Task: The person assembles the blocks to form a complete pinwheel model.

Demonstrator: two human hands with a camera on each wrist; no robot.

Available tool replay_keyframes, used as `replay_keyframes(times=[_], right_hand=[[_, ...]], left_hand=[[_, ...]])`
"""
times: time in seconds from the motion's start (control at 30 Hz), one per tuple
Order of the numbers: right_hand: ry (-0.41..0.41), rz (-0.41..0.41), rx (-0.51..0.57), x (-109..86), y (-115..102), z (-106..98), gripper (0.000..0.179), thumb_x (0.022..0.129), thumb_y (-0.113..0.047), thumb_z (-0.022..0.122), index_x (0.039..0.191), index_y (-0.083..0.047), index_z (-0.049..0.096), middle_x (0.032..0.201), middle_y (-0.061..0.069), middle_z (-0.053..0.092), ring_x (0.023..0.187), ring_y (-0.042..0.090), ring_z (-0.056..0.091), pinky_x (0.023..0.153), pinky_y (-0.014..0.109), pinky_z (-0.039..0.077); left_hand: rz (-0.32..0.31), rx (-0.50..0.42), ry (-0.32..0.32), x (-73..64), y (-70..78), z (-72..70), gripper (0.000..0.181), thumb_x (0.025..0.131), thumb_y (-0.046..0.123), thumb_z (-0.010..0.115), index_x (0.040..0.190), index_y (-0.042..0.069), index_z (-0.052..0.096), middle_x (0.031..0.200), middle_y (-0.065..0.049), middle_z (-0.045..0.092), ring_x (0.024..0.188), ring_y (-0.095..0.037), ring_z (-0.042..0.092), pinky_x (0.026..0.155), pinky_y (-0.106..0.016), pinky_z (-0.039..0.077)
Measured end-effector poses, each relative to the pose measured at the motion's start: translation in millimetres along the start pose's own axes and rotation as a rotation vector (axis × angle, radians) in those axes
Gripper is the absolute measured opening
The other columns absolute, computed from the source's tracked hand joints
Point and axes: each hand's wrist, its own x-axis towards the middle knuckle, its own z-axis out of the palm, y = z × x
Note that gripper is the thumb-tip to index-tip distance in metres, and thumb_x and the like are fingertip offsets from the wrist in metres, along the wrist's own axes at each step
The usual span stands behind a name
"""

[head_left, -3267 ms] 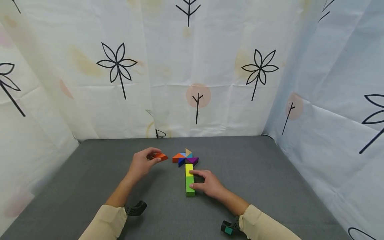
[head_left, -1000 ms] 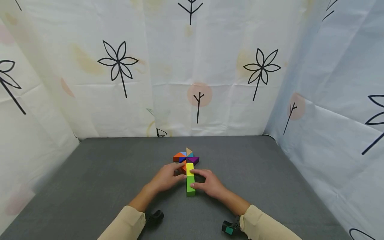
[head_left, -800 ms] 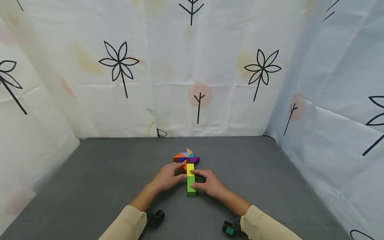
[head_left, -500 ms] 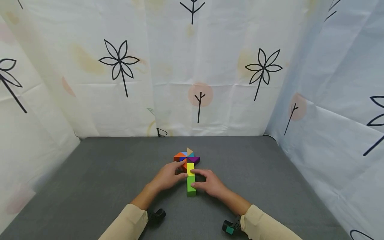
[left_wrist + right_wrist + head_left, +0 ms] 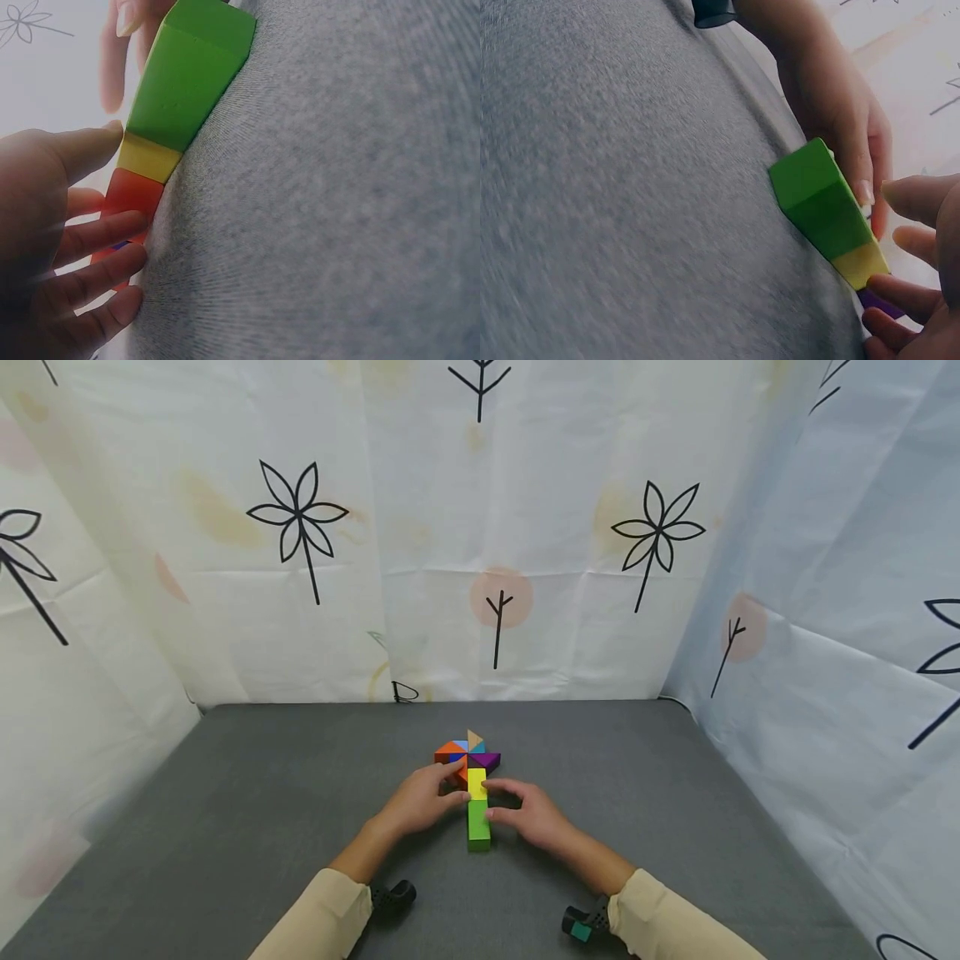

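Observation:
Yellow [image 5: 476,783] and green [image 5: 478,822] blocks lie end to end in a column. Against the yellow one's left side sits an orange triangular block [image 5: 462,773], partly hidden by my left hand [image 5: 416,799]. That hand's index finger and thumb hold the orange block at its two ends, with the thumb near the yellow block. My right hand [image 5: 536,814] hovers at the column's right side, fingers loosely bent and holding nothing. In the right wrist view its thumb [image 5: 919,199] is apart from the green block [image 5: 825,202], and a fingertip is near the yellow block [image 5: 861,264].
Beyond the column is a pinwheel of small triangular blocks: orange [image 5: 447,750], light blue [image 5: 461,745], natural wood [image 5: 474,739], purple [image 5: 486,761] and others. Everything lies on a grey cloth-covered table [image 5: 300,777]. White patterned curtains [image 5: 420,527] hang behind and beside it.
My left hand has brought the orange triangular block rightward to the yellow block's left side and has since stayed there. My right hand has just lifted off the yellow and green blocks, slightly rightward.

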Motion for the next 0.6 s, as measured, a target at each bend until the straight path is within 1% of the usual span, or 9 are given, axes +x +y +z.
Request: replay_keyframes(times=[0.13, 0.23, 0.3, 0.37, 0.43, 0.5, 0.6], right_hand=[[0.008, -0.025, 0.033, 0.4, 3.9, -10.0, 0.043, 0.094, -0.018, 0.067, 0.134, -0.005, 0.058, 0.134, 0.015, 0.057, 0.123, 0.036, 0.052, 0.099, 0.055, 0.041], [0.029, -0.052, -0.017, 1.0, 8.6, -22.5, 0.042, 0.094, -0.018, 0.066, 0.133, -0.003, 0.058, 0.132, 0.016, 0.058, 0.121, 0.036, 0.054, 0.097, 0.053, 0.044], [0.061, -0.074, -0.094, 0.8, 12.5, -33.6, 0.042, 0.094, -0.018, 0.067, 0.132, -0.003, 0.059, 0.131, 0.015, 0.059, 0.12, 0.035, 0.055, 0.097, 0.053, 0.044], [0.104, -0.093, -0.18, 0.4, 16.9, -46.8, 0.041, 0.093, -0.018, 0.067, 0.131, -0.004, 0.06, 0.13, 0.015, 0.06, 0.12, 0.035, 0.054, 0.097, 0.053, 0.044], [0.148, -0.116, -0.272, 0.2, 22.8, -61.9, 0.041, 0.093, -0.018, 0.068, 0.131, -0.004, 0.06, 0.13, 0.015, 0.06, 0.121, 0.035, 0.053, 0.097, 0.054, 0.043], [0.185, -0.128, -0.35, 0.1, 28.4, -77.7, 0.042, 0.092, -0.016, 0.068, 0.132, -0.003, 0.06, 0.131, 0.016, 0.059, 0.122, 0.037, 0.051, 0.099, 0.055, 0.04], [0.232, -0.125, -0.468, -0.7, 37.7, -101.5, 0.043, 0.092, -0.017, 0.068, 0.132, -0.002, 0.059, 0.131, 0.018, 0.058, 0.124, 0.04, 0.049, 0.099, 0.058, 0.038]], left_hand=[[0.004, -0.045, 0.009, 0.0, -0.6, -0.9, 0.062, 0.091, 0.039, 0.068, 0.143, 0.01, 0.051, 0.107, 0.003, 0.064, 0.088, -0.014, 0.055, 0.08, -0.036, 0.048], [-0.001, -0.086, 0.026, -1.0, -3.5, -3.4, 0.056, 0.091, 0.036, 0.069, 0.14, 0.013, 0.055, 0.105, 0.004, 0.064, 0.086, -0.014, 0.055, 0.077, -0.035, 0.049], [-0.012, -0.096, 0.049, -2.5, -7.6, -6.2, 0.051, 0.091, 0.035, 0.07, 0.137, 0.015, 0.058, 0.106, 0.005, 0.063, 0.085, -0.013, 0.056, 0.074, -0.033, 0.049], [-0.016, -0.088, 0.086, -4.9, -12.8, -10.8, 0.046, 0.091, 0.034, 0.07, 0.133, 0.016, 0.061, 0.107, 0.004, 0.064, 0.086, -0.012, 0.057, 0.073, -0.034, 0.05], [-0.015, -0.057, 0.132, -7.8, -18.8, -17.2, 0.044, 0.091, 0.033, 0.071, 0.13, 0.016, 0.063, 0.111, 0.002, 0.064, 0.09, -0.013, 0.058, 0.075, -0.036, 0.051], [-0.009, -0.016, 0.18, -11.3, -25.8, -25.3, 0.042, 0.09, 0.031, 0.071, 0.129, 0.015, 0.064, 0.115, -0.002, 0.064, 0.095, -0.017, 0.059, 0.079, -0.04, 0.051], [0.005, 0.056, 0.245, -17.4, -37.7, -39.2, 0.042, 0.09, 0.029, 0.072, 0.128, 0.014, 0.065, 0.121, -0.006, 0.062, 0.101, -0.024, 0.059, 0.084, -0.048, 0.05]])
